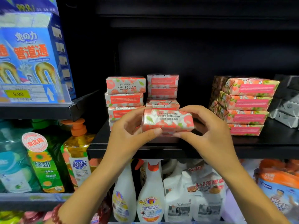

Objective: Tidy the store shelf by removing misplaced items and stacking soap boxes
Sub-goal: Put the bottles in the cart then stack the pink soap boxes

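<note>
Red beads of a bracelet (pixel 55 214) ringed your left wrist at the bottom edge of the view. Below the black shelf (pixel 258 143), white spray bottles (pixel 151 191) stood side by side. Further left, a yellow pump bottle (pixel 77 151) with an orange head stood beside a green bottle (pixel 43 162).

Your left hand (pixel 129 130) and right hand (pixel 208 131) met above the front of the shelf. Each grip was closed on one end of a single soap box (pixel 168 121), with the thumbs under its lower front edge and the fingers curled over the ends. The box was level, with its long side toward you and its label "Pomegranate Goat's milk soap" reading upright. You could not tell whether it rested on anything beneath it.

Directly behind the held box stood the middle stack (pixel 162 89), with three matching boxes visible. Just beside it was the left stack (pixel 125 94), whose top box had its label upside down and whose lowest box was partly hidden by your left hand. The right stack (pixel 247 104) stood well apart, four boxes high and turned at an angle. Grey boxes (pixel 288 101) were piled against its far side.

On the upper left shelf, a blue carton (pixel 32 54) stood above a yellow price tag (pixel 17 94) marked 9.90.
</note>
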